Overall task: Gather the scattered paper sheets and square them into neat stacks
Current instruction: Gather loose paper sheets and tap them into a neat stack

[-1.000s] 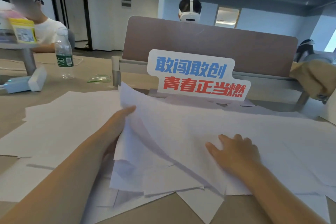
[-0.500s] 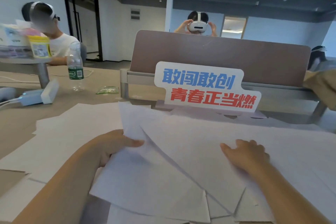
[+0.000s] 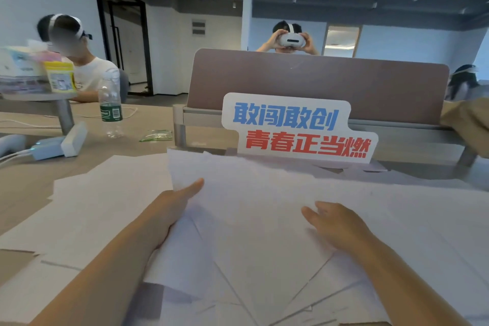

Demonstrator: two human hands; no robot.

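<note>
Several white paper sheets (image 3: 254, 219) lie fanned and overlapping across the desk in front of me. My left hand (image 3: 174, 206) grips the left edge of the loose bundle, thumb on top and fingers hidden underneath. My right hand (image 3: 336, 225) lies flat on top of the sheets, fingers together, pressing them down. More sheets (image 3: 105, 193) spread flat to the left, and others (image 3: 436, 219) reach to the right edge.
A sign with blue and red characters (image 3: 299, 130) stands behind the papers against a brown desk divider (image 3: 317, 82). A water bottle (image 3: 110, 106), a green wrapper (image 3: 156, 135) and a white charger with cables (image 3: 58, 144) sit at the left. People sit beyond.
The view has tilted up. My left hand slid along the bundle's left edge, its thumb now stretched further onto the top sheet. My right hand stays flat on the sheets.
</note>
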